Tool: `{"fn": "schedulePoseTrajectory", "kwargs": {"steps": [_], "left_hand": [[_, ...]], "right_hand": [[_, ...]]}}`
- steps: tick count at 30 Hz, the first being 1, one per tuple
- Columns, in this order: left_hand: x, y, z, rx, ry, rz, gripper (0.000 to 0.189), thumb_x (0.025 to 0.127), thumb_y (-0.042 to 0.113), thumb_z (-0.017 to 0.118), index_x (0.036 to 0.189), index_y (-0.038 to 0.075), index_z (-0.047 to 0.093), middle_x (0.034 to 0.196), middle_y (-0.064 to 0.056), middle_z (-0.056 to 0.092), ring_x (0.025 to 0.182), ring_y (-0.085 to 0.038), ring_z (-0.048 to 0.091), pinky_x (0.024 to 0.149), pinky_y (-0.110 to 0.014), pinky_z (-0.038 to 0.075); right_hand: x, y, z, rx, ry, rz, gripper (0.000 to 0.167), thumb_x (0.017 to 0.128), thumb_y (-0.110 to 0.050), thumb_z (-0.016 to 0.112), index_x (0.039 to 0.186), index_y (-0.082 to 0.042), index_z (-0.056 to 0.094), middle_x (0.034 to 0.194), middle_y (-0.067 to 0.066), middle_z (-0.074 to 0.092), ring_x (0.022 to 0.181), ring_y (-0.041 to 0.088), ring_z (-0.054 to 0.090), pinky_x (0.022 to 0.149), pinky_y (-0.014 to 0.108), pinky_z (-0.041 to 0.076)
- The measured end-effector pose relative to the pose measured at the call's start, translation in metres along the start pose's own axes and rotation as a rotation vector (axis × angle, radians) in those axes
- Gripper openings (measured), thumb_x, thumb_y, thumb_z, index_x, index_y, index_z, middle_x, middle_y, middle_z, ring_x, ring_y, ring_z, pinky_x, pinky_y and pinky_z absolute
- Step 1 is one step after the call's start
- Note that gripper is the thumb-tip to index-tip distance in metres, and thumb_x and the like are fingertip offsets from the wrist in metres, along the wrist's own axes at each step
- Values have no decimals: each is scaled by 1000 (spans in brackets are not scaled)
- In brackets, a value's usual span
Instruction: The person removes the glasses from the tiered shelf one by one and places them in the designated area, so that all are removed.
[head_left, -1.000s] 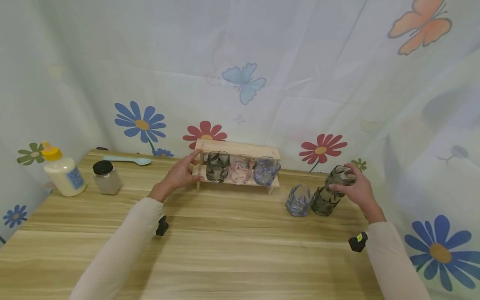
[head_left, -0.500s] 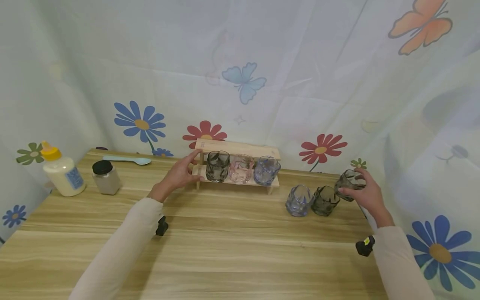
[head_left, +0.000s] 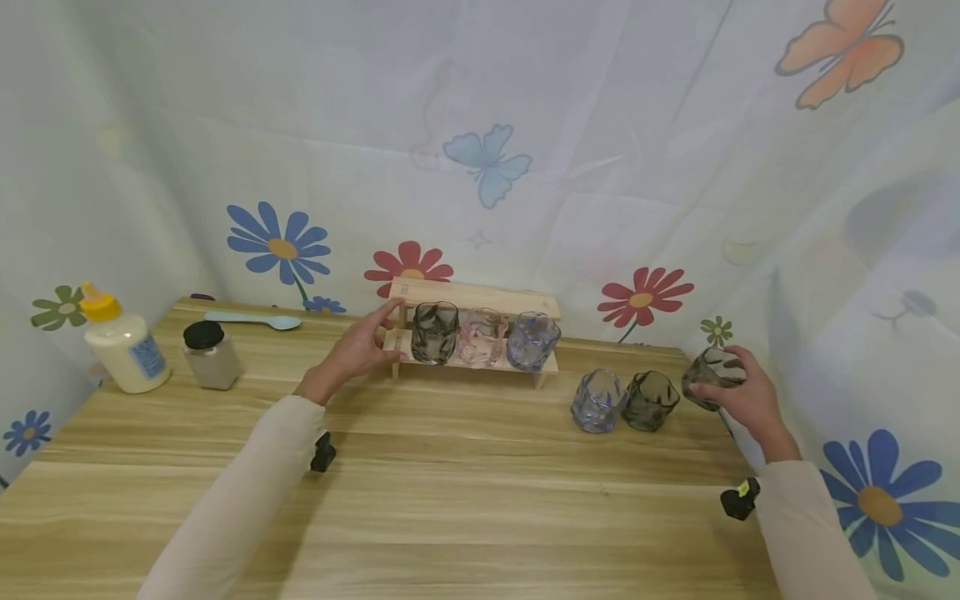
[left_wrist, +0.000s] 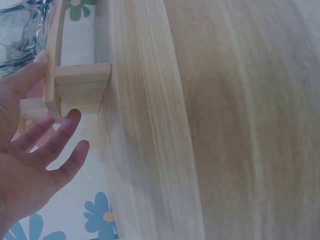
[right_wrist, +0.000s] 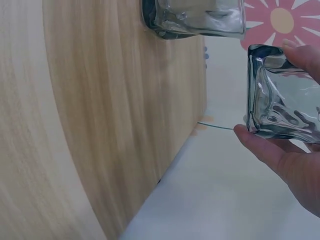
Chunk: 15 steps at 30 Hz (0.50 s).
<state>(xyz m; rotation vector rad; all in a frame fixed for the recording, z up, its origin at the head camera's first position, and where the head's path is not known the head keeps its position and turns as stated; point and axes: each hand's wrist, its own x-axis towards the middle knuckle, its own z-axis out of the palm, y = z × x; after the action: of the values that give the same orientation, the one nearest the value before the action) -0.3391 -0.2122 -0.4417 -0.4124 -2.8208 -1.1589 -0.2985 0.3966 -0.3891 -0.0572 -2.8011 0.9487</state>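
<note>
At the left end of a small two-step wooden rack [head_left: 480,297], my left hand [head_left: 362,346] touches the wood with loosely spread fingers, thumb at the lower step. On that step stand a smoky grey glass [head_left: 435,333], a pink glass [head_left: 482,337] and a bluish glass [head_left: 533,342]. My right hand [head_left: 752,400] grips another smoky grey glass [head_left: 708,379] between thumb and fingers at the table's right back corner. In the right wrist view this held glass [right_wrist: 282,100] appears apart from the tabletop. A bluish glass [head_left: 598,402] and a grey glass [head_left: 651,402] stand to its left.
On the left of the wooden table [head_left: 465,500] are a glue bottle [head_left: 129,346] with a yellow cap, a black-lidded jar [head_left: 213,357] and a pale blue spoon [head_left: 255,320]. A patterned curtain [head_left: 360,200] hangs behind the table's back edge.
My right hand has carried its grey glass rightward and lower, from above the standing grey glass to a spot apart from it. My left hand stays at the rack.
</note>
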Motion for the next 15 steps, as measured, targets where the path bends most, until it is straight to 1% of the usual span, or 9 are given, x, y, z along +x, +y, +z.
{"fn": "schedulePoseTrajectory", "kwargs": {"steps": [4,9,12,15], "left_hand": [[0,0,0,2,-3,-3,96,85,18,81,160,26,21,135,-25,52,76,-25,59,68,-37,46],[1,1,1,12,-5,-9,96,85,19,81,160,27,20,134,-24,52,77,-26,59,69,-38,47],[1,1,0,17,-5,-16,97,85,20,81,160,28,20,134,-23,53,78,-26,59,69,-38,47],[1,1,1,16,-6,-15,97,85,20,81,160,28,20,134,-23,53,78,-26,59,69,-38,47]], "right_hand": [[-2,6,2,6,-21,12,94,87,-31,78,156,-1,22,145,38,37,125,56,42,91,65,42],[-3,16,8,3,-37,35,95,87,-33,78,156,-1,21,146,38,36,123,56,44,89,63,45],[-2,19,14,6,-36,36,95,86,-31,79,156,-2,22,145,37,38,125,55,43,90,62,44],[-4,22,20,11,-29,23,92,84,-27,80,153,1,26,142,38,41,124,55,43,91,62,43]]}}
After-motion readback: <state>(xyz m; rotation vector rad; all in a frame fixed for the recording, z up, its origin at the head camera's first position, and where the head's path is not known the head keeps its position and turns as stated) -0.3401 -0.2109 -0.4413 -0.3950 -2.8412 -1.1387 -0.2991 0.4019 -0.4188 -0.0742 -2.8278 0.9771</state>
